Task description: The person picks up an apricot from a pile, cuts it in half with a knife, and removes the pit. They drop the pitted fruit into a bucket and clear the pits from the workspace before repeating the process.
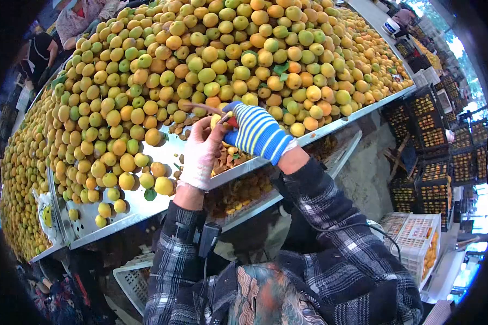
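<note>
My left hand (199, 149), in a pale fingerless glove, pinches a yellow apricot (216, 120) between thumb and fingers at the edge of the pile. My right hand (259, 130), in a blue, white and yellow striped glove, closes around a small knife (203, 108) right beside it. The knife's thin, brownish blade points left over the fruit. Both hands meet above the front of a metal table (168, 154) heaped with apricots (206, 76). Cut fruit pieces (230, 158) lie just under my hands.
Below the table's edge, a lower tray (238, 200) holds more cut pieces. White crates (412, 241) stand at the right, near stacked dark crates (431, 135) of fruit. Another white crate (135, 281) is at lower left. A person (81, 21) works across the table.
</note>
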The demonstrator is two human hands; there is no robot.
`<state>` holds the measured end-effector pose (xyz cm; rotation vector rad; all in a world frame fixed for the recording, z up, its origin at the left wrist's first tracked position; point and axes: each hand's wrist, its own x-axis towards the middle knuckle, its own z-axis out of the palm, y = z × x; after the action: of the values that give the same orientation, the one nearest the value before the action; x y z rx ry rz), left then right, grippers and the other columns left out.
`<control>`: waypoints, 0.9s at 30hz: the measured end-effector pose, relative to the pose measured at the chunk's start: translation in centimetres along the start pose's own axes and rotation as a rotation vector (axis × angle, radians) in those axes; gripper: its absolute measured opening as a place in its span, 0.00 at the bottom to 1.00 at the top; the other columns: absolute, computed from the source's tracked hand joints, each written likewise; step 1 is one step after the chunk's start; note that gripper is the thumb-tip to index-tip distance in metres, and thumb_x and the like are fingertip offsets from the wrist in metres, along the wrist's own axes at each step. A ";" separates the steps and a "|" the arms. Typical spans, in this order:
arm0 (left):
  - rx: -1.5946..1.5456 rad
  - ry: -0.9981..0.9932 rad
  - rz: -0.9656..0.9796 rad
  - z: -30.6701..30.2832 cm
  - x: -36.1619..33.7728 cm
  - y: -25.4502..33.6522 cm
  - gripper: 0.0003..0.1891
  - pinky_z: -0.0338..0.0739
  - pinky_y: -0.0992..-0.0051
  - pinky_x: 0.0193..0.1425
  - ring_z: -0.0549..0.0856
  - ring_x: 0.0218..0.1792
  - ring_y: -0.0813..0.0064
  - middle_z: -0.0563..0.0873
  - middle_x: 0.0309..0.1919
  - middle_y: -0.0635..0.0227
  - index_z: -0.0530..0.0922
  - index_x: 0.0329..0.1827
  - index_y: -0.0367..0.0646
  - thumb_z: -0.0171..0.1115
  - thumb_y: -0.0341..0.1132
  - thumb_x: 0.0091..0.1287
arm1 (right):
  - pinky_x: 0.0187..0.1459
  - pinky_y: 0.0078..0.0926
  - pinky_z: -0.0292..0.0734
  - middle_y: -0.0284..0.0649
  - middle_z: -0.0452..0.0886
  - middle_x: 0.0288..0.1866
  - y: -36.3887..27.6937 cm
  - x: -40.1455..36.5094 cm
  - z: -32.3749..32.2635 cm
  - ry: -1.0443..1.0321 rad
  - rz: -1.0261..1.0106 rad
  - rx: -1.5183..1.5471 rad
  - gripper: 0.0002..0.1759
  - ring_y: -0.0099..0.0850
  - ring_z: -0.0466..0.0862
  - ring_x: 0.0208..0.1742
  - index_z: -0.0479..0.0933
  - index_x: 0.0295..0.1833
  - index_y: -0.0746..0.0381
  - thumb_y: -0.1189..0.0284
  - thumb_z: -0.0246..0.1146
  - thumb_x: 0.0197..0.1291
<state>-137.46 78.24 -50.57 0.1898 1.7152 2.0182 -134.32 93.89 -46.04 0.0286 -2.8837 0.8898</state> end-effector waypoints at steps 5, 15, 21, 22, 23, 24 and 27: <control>-0.463 -0.283 -0.132 0.0 -0.5 -1.2 0.25 0.74 0.81 0.32 0.79 0.33 0.79 0.81 0.42 0.69 0.72 0.58 0.42 0.61 0.50 0.67 | 0.30 0.27 0.75 0.38 0.81 0.25 0.5 -1.7 -1.0 -0.075 0.100 0.755 0.19 0.28 0.80 0.26 0.80 0.40 0.64 0.58 0.68 0.54; -0.967 -0.247 -0.114 1.1 -0.6 -0.1 0.22 0.82 0.67 0.43 0.82 0.46 0.58 0.80 0.52 0.54 0.73 0.59 0.42 0.57 0.43 0.66 | 0.24 0.13 0.69 0.32 0.79 0.29 2.3 -3.3 -1.7 -0.089 0.248 1.131 0.13 0.16 0.76 0.24 0.76 0.48 0.61 0.62 0.55 0.70; -0.743 -0.184 -0.107 2.0 -0.6 -1.0 0.25 0.77 0.82 0.34 0.81 0.36 0.74 0.80 0.42 0.67 0.71 0.56 0.45 0.52 0.57 0.70 | 0.31 0.41 0.75 0.51 0.81 0.28 2.6 -3.1 1.9 0.206 -0.120 0.597 0.13 0.49 0.82 0.31 0.76 0.41 0.64 0.64 0.58 0.66; -0.744 -0.186 -0.107 2.3 -0.7 -0.8 0.25 0.77 0.82 0.34 0.81 0.36 0.74 0.80 0.42 0.67 0.71 0.56 0.45 0.52 0.57 0.70 | 0.32 0.43 0.75 0.52 0.81 0.29 2.8 -3.1 2.2 0.241 -0.112 0.516 0.14 0.51 0.82 0.33 0.75 0.41 0.64 0.63 0.59 0.66; -0.714 -0.170 -0.090 2.4 -0.8 -0.6 0.25 0.75 0.82 0.32 0.80 0.35 0.75 0.80 0.41 0.67 0.71 0.55 0.45 0.52 0.57 0.70 | 0.32 0.43 0.75 0.52 0.81 0.29 2.7 -3.1 2.0 0.243 -0.113 0.515 0.14 0.51 0.82 0.33 0.75 0.41 0.64 0.63 0.59 0.66; -0.684 -0.153 -0.074 2.5 -0.8 -0.5 0.24 0.73 0.83 0.30 0.80 0.33 0.76 0.79 0.40 0.68 0.71 0.54 0.45 0.53 0.57 0.70 | 0.32 0.44 0.75 0.52 0.81 0.29 2.5 -3.2 1.8 0.245 -0.120 0.479 0.15 0.51 0.82 0.33 0.75 0.41 0.65 0.61 0.59 0.66; -0.673 -0.162 -0.045 2.3 -0.7 -1.1 0.24 0.71 0.83 0.28 0.78 0.32 0.77 0.79 0.38 0.69 0.71 0.53 0.45 0.53 0.57 0.70 | 0.31 0.45 0.75 0.52 0.81 0.29 2.5 -3.2 2.3 0.235 -0.111 0.381 0.18 0.51 0.82 0.32 0.74 0.41 0.65 0.58 0.58 0.66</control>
<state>-135.62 80.10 -51.02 0.0812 0.8660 2.3437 -131.57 94.58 -49.74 0.1103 -2.4373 1.3085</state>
